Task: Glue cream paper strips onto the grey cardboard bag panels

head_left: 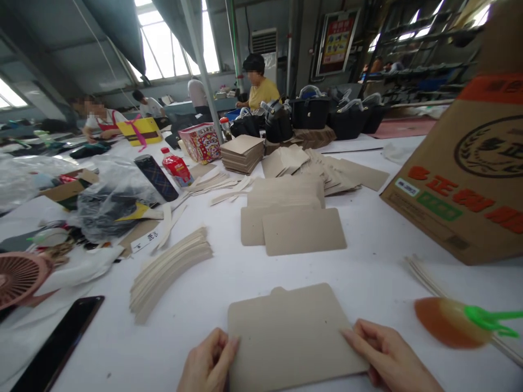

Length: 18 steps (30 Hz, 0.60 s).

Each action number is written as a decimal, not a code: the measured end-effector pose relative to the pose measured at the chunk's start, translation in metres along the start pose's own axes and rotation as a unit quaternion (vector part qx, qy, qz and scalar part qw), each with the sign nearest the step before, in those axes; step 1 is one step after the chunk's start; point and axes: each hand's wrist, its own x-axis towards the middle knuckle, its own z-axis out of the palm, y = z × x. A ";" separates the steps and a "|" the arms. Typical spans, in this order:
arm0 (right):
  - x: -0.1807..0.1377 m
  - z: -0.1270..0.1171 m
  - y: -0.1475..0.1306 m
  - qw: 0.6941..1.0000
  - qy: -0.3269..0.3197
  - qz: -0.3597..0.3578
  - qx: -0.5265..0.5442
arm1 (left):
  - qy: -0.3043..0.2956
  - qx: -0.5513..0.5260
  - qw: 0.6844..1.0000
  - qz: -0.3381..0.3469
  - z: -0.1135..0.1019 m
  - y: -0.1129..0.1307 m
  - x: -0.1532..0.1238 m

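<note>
A grey-brown cardboard panel [292, 337] with rounded corners and a small tab on its far edge is held low over the white table. My left hand [209, 362] pinches its left edge between thumb and fingers. On the right edge, my right hand [386, 354] grips it the same way, thumb on top. Beyond it, a similar cardboard panel [304, 232] lies partly over others on the table. A curved fan of pale strips [171, 272] rests to the left of the held panel.
A large carton [461, 179] stands at the right, near a brush-like orange item with a green handle [453, 322]. A phone [57, 343] and pink fan [20, 277] are at left. Farther back are stacked panels [242, 153], a red bottle [176, 167], black bags [310, 112] and a person in yellow [263, 92].
</note>
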 end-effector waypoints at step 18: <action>-0.002 0.001 0.002 0.998 0.022 -0.021 0.062 | -0.003 -0.008 1.000 0.000 -0.004 0.016 -0.007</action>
